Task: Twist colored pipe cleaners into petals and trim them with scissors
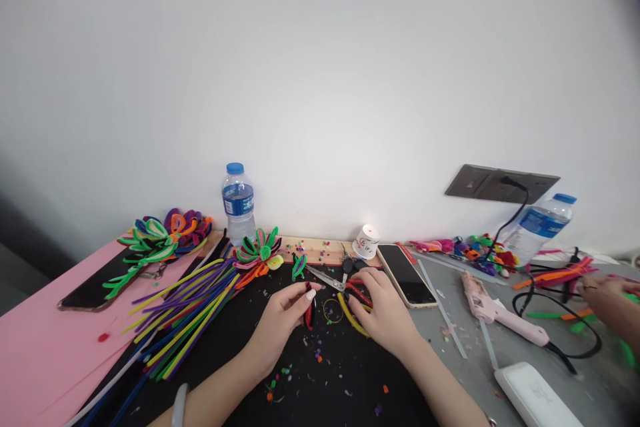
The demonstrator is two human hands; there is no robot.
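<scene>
My left hand (286,310) is closed in a pinch on a short red pipe cleaner piece (309,317), dark at its upper end. My right hand (380,303) curls over the handles of the scissors (327,279), its thumb by the yellow handle (351,317); the blades point left and lie open a little. Red handles (359,293) show under the fingers, partly hidden. A thin ring (331,311) lies between my hands. Just beyond them sits a small green pipe cleaner piece (299,267), and a dark key-like fob (347,264) touches the scissors' area.
On the left are pipe cleaner stems (193,320), a pipe cleaner flower (260,248), a phone (93,280) and a water bottle (239,203). A paper cup (367,242), another phone (407,277) and a glue gun (505,317) with its cord stand rightward. Another person's hand (607,297) is at far right.
</scene>
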